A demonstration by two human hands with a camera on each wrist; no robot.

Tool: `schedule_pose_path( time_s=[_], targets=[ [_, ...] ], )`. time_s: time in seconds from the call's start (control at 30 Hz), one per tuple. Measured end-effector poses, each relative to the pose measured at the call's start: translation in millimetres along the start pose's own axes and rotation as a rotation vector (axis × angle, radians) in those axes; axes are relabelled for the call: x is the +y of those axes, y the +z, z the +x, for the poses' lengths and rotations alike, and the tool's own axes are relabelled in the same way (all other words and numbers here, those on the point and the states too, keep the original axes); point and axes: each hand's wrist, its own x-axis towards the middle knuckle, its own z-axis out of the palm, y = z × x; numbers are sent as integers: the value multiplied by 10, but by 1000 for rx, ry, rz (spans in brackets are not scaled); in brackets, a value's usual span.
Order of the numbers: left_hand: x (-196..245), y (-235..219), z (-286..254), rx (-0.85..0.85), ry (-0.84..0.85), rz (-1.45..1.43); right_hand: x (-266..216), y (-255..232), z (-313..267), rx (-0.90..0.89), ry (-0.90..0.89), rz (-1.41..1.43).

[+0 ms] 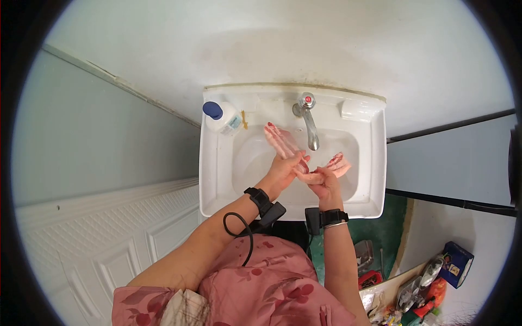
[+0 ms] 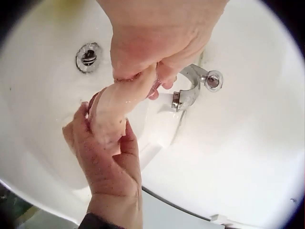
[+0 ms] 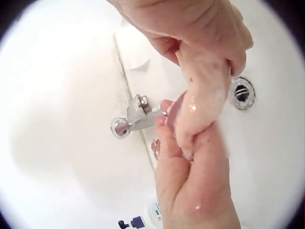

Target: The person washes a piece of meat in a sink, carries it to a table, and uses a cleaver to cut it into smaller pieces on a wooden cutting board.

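Observation:
A long strip of raw meat with pale skin and red flesh [image 1: 282, 142] is held in both hands above the sink basin. My left hand [image 1: 282, 170] grips it near the middle, one end sticking up to the left past the fingers. Close beside it, my right hand [image 1: 328, 188] grips the other part, whose end juts out to the right. In the left wrist view the pale skin side [image 2: 112, 110] spans between the left hand [image 2: 162, 38] and the right hand [image 2: 107, 167]. The right wrist view shows the skin [image 3: 202, 95] wet and bent.
A chrome faucet [image 1: 311, 130] with a red-marked knob stands behind the hands on the white sink [image 1: 211, 187]. A white bottle with a blue cap [image 1: 222, 116] is at the sink's back left corner. Bags, a blue box [image 1: 455, 264] and containers lie at lower right.

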Motion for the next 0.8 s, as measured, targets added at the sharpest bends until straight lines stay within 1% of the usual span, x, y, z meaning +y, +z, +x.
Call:
schedule_pose_path(
  time_s=[0.1,0.2,0.3,0.4,0.5,0.6,0.7,0.8],
  targets=[
    [-27,89,-4,-49,92,-24,56,-3,86,-29,-163,-20],
    [-14,155,15,-30,66,-41,53,15,185,-28,-262,10],
    [-87,102,151,-17,176,-57,87,49,235,-118,-271,-9],
    [-54,36,184,39,166,-68,219,190,245,-290,-503,48],
    [-85,-33,207,65,151,-129,298,466,150,-157,-590,105],
    [-119,-89,225,28,157,-106,319,431,287,-160,-565,44],
    [-131,-135,268,91,119,-97,291,495,384,-52,-609,41],
    [-137,-150,292,131,79,-123,249,485,511,14,-480,65]
  ],
)
